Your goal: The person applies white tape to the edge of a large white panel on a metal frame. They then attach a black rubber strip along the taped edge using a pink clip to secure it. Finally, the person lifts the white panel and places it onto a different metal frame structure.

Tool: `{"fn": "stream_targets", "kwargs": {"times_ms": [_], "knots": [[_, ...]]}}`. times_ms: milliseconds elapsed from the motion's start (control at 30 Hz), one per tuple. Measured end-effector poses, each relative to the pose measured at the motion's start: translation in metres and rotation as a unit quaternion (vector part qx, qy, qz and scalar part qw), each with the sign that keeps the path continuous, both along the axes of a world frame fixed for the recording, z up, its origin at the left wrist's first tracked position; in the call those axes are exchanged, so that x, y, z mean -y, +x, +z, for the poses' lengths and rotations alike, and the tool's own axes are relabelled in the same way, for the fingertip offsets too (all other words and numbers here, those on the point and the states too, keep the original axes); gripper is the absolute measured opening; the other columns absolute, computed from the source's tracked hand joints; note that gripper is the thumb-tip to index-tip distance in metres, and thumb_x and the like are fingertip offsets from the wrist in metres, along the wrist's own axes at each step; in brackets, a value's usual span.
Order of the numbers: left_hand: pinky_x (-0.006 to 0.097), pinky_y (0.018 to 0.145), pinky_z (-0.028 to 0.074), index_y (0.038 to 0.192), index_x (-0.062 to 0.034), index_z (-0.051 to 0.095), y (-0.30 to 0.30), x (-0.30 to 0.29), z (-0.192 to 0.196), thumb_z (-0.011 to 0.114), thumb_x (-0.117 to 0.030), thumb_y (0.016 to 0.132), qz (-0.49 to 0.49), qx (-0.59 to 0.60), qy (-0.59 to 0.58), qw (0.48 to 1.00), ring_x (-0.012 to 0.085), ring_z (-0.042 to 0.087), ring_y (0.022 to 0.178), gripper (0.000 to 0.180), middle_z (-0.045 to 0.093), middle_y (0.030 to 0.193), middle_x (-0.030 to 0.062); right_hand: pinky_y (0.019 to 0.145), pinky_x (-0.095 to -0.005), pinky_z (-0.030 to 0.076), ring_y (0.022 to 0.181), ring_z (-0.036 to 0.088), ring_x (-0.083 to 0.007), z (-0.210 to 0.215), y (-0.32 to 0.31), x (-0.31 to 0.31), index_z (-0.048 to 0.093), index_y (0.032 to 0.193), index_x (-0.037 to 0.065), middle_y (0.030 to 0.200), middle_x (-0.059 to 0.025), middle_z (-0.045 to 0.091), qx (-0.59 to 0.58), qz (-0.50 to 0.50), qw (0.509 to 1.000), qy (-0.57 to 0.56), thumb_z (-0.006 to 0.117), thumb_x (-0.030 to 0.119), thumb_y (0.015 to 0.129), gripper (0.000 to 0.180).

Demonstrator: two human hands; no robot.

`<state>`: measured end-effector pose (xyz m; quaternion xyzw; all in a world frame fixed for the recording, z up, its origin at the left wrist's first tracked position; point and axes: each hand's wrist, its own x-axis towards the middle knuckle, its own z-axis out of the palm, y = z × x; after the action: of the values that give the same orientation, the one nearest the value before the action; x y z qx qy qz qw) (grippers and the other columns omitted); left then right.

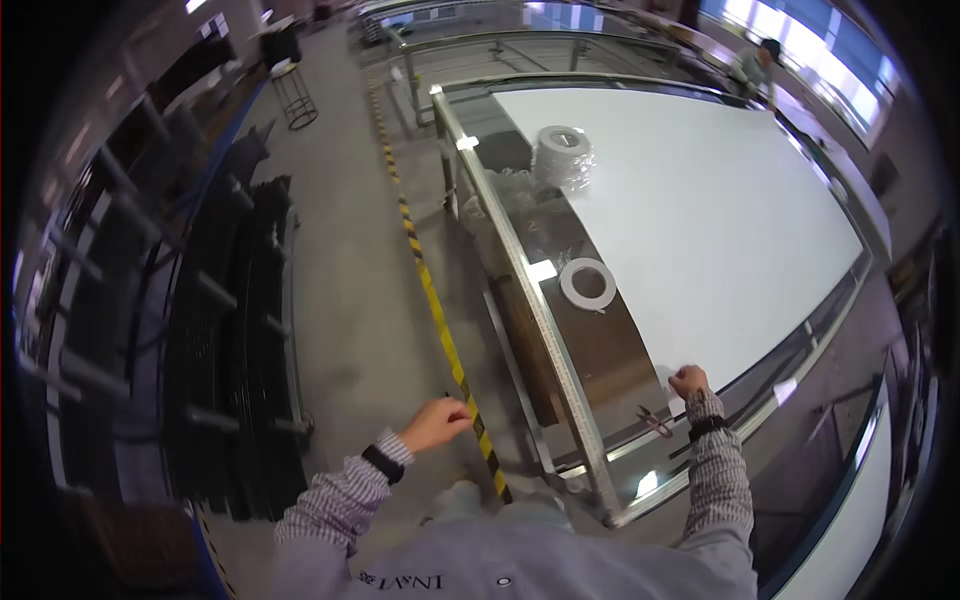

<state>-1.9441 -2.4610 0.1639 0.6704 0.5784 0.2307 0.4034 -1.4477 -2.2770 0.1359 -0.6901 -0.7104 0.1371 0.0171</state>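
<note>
My left hand (pixel 437 423) hangs over the floor, left of the table frame, its fingers curled in; nothing shows in it. Above the near corner of a large white sheet (pixel 710 220), my right hand (pixel 688 381) is closed, and whatever its fingers may hold is hidden. Close by on its left lies a pair of scissors (pixel 655 421). The sheet rests on a glass-topped table with a metal frame (pixel 525 270). A flat white roll of tape (pixel 587 284) lies on a brown strip (pixel 610 345) along the sheet's left edge.
Farther back, plastic-wrapped stacked tape rolls (pixel 563 155) stand on the sheet's edge. Yellow-black floor tape (pixel 430 285) runs beside the table. Racks of dark material (pixel 235 330) line the left, with a stool (pixel 292 95) beyond. Another person (pixel 752 70) is at the far right.
</note>
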Motion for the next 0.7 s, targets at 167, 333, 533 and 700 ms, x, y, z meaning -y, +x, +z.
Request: {"fn": "stream_targets", "kwargs": {"times_ms": [167,333,533,700], "knots": [[0.029,0.065,0.049,0.085,-0.0007,0.064,-0.092,-0.027,0.013,0.062,-0.016,0.078,0.007,-0.006,-0.036,0.999,0.0186,0.062,0.071,0.017,0.065,0.079,0.0106,0.075,-0.0395,0.048,0.081,0.059,-0.0323,0.029,-0.148,-0.022,0.065,0.083,0.004,0.084,-0.017,0.06,-0.115,0.151,0.982,0.001,0.061,0.026,0.073,0.025],[0.027,0.066,0.049,0.089,0.0,0.064,-0.097,-0.125,0.015,0.062,-0.017,0.079,-0.05,0.047,-0.031,0.997,0.015,0.061,0.071,0.019,0.065,0.08,0.0106,0.083,-0.0388,0.045,0.094,0.053,-0.0312,0.017,-0.2,-0.054,0.064,0.083,0.007,0.096,-0.0133,0.056,-0.125,0.18,0.973,0.068,0.064,0.019,0.071,0.017],[0.025,0.065,0.048,0.096,0.0,0.062,-0.091,-0.259,0.041,0.063,-0.017,0.081,-0.157,0.051,-0.048,0.985,0.0105,0.058,0.072,0.023,0.064,0.08,0.0047,0.087,-0.0415,0.041,0.099,0.047,-0.036,-0.009,-0.256,-0.092,0.055,0.088,0.002,0.102,-0.0163,0.052,-0.142,0.135,0.947,0.253,0.066,0.018,0.069,0.027],[0.024,0.062,0.046,0.095,0.0004,0.062,-0.119,-0.366,0.058,0.062,-0.015,0.082,-0.187,0.012,-0.062,0.98,0.0085,0.056,0.07,0.02,0.063,0.079,0.0036,0.079,-0.0417,0.041,0.093,0.046,-0.0347,-0.004,-0.302,-0.083,0.048,0.09,0.0,0.096,-0.0171,0.048,-0.172,0.022,0.954,0.244,0.064,0.012,0.07,0.028]]}}
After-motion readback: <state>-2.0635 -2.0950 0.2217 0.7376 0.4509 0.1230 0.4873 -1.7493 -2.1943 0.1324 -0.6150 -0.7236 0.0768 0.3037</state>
